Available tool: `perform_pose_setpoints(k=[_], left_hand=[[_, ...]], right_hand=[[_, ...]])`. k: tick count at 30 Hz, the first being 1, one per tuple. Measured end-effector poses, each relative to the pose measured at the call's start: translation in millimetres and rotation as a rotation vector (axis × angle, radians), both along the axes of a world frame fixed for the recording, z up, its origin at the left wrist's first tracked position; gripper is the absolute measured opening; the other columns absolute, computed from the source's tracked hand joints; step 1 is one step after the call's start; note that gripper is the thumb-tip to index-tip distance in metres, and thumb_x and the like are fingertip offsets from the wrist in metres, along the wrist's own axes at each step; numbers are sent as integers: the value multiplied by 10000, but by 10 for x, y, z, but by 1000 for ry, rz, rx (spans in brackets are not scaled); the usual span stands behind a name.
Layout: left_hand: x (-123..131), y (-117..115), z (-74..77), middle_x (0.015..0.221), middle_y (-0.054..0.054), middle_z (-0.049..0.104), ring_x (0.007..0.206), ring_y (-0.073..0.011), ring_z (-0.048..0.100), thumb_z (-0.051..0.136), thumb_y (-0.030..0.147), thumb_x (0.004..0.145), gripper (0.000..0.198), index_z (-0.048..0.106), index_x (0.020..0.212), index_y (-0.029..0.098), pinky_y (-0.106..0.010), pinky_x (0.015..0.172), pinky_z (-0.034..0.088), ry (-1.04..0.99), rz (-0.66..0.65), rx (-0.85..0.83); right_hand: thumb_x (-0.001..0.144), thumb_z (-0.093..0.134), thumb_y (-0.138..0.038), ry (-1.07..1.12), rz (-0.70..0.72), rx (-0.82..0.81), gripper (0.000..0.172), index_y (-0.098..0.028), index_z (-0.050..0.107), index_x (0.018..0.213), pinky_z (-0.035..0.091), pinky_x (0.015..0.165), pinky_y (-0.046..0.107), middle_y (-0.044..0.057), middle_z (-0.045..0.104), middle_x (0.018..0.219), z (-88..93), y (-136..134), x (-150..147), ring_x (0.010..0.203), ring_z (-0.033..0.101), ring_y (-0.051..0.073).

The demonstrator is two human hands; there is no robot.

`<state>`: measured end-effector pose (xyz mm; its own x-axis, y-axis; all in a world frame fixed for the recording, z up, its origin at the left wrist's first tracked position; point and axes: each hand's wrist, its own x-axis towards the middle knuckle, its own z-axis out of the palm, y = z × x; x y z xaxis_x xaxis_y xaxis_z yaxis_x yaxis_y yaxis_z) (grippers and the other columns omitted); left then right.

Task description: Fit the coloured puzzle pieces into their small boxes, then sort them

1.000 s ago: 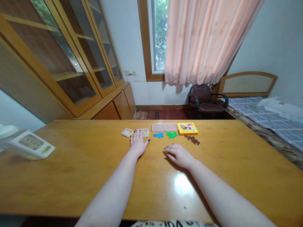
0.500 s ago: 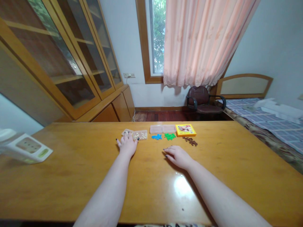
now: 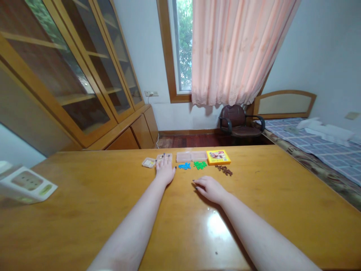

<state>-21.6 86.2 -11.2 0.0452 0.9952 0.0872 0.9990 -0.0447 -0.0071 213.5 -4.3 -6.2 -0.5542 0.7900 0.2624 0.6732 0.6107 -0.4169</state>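
My left hand (image 3: pixel 165 172) reaches over a shallow clear box (image 3: pixel 170 156) of small cream pieces, its fingers spread across it and hiding most of what is inside. Just left of that hand lies a smaller clear lidded case (image 3: pixel 148 162) with pale contents. My right hand (image 3: pixel 209 188) rests on the table with its fingers stretched loosely and nothing visible in them. Beyond it are a pile of blue pieces (image 3: pixel 184 166), a pile of green pieces (image 3: pixel 200 165) and a pile of brown pieces (image 3: pixel 224 170).
Behind the piles stand an open, hinged clear plastic box (image 3: pixel 191 156) and a yellow printed box (image 3: pixel 218 157). A white container (image 3: pixel 28 183) sits at the left of the wooden table (image 3: pixel 93 195). Past the table are a chair (image 3: pixel 236 119) and a bed (image 3: pixel 293 128).
My left hand has shifted right, from the smaller case to the box of cream pieces, uncovering the case. My right hand has stayed in place. The view has moved slightly.
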Motion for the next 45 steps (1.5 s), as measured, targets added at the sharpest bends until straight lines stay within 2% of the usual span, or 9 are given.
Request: perform_pose_setpoints(k=[3,5,8,13,26,32,37,41,45], left_hand=[[246,40,61,1529,-78,113,1395,-268,111,358,358,850,615,223,1432,211,-522,1112,68,-15,-248,7],[393,69,76,1529,-55,126,1394,-272,109,353,375,852,596,243,1424,244,-533,1110,36,-33,-309,9],[509,100,68,1521,-42,169,1387,-305,117,367,398,840,599,260,1416,270,-574,1091,48,-66,-294,-64],[477,-9,33,1515,-21,198,1374,-321,157,391,369,816,611,265,1410,299,-593,1079,83,-110,-269,-87],[452,-780,27,1509,-21,210,1364,-325,152,433,387,823,630,234,1419,328,-575,1083,113,-87,-325,-97],[493,-1120,-54,1517,-45,180,1373,-341,133,416,473,843,645,201,1432,320,-568,1083,158,-113,-350,-101],[430,-1096,-11,1533,-78,86,1396,-313,58,435,492,837,707,169,1446,253,-588,1095,44,-75,-365,-61],[347,-989,-38,1529,-19,131,1398,-308,44,401,486,860,616,226,1425,315,-607,1085,-11,-66,-372,-37],[348,-889,-79,1532,-29,112,1389,-338,82,403,486,860,644,184,1438,304,-606,1084,57,-102,-288,-76]], right_hand=[[873,489,-250,8,-4,3,269,-193,644,1085,437,814,282,78,688,941,-14,9,4,878,598,170],[869,494,-243,11,-3,8,266,-191,642,1084,435,814,282,78,687,945,-17,11,7,870,597,169],[872,488,-234,24,-9,14,260,-188,640,1079,435,810,279,77,684,940,-10,8,9,860,595,167],[869,478,-223,51,-53,17,254,-189,646,1057,443,817,293,69,682,916,-6,14,8,859,594,175],[836,488,-202,197,-163,5,300,-146,601,1108,423,957,360,114,631,1114,-65,58,27,1040,557,198],[797,545,-245,221,-156,-108,564,-151,406,1335,357,1030,432,151,486,1325,-165,69,19,1215,458,242],[770,600,-321,136,-124,-129,715,-121,312,1394,311,1062,444,182,399,1391,-196,65,7,1280,380,266],[803,579,-347,64,-117,-120,668,-130,333,1385,328,1037,444,174,441,1362,-116,45,-10,1232,433,269],[823,556,-307,38,-122,-108,524,-152,444,1312,392,961,404,141,569,1231,-22,5,-23,1087,542,254]])
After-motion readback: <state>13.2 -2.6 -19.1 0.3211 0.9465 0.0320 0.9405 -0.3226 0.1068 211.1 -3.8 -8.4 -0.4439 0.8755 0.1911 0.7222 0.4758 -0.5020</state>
